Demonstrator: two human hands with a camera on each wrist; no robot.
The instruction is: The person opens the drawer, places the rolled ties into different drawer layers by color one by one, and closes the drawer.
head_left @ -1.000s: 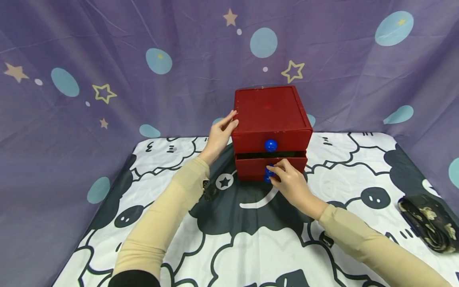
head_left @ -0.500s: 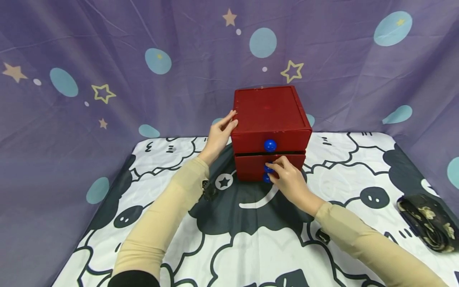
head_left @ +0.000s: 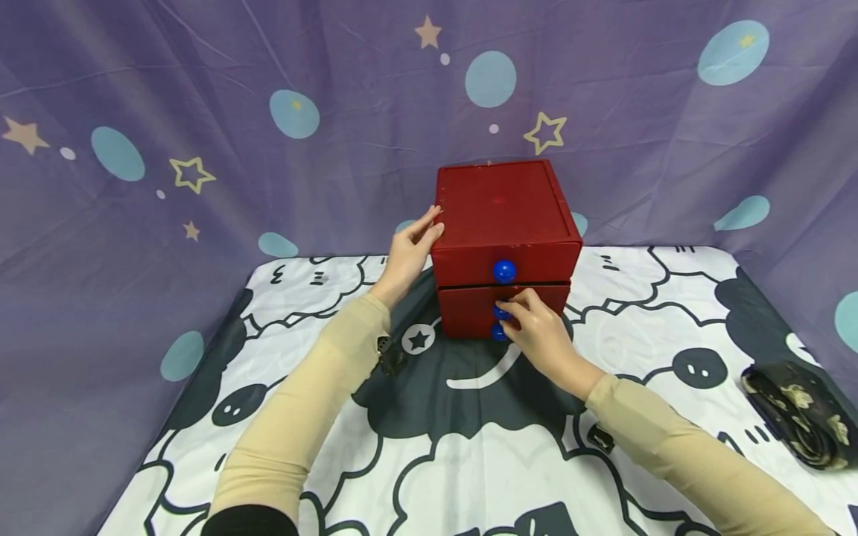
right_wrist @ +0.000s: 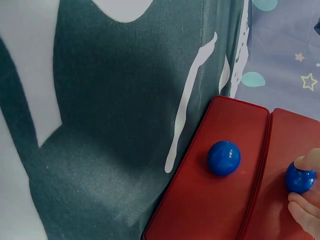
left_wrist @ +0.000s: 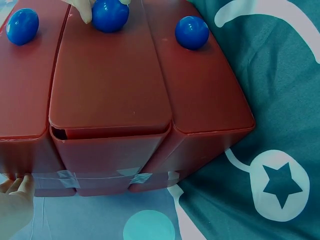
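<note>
Pinching the middle knob (right_wrist: pixel 299 180) w/ thumb and fingers of my R hand (head_left: pixel 544 336), I have this blue ball held betw. the tips, so the spacing is narrow, only what the ball needs. It sits on the front of the middle drawer (left_wrist: pixel 110 85), abt. at the centre of its width, and it lies fwd. and a little left of my R palm. The ball itself has no long axis to care for; the drawer front has one, running left to right across my view, while the depth of the drawer goes away from me. For me this is the relation which counts: any push or pull should go, I judge, along that depth line, square to the front, otherwise one side may jam. A thin dark gap shows at the drawer's side edge in the L wrist view, so it seems not fully flush. R hand is clearly the nearer one, being in contact; my L hand (head_left: pixel 407 254) rests on the left side of the red cabinet (head_left: pixel 499 201), near the upper edge, w/ fingers rather straight and nothing held. The upper knob (head_left: pixel 505 271) is just above my R fingertips, the lower knob (right_wrist: pixel 224 158) just below, so little spare room there
</note>
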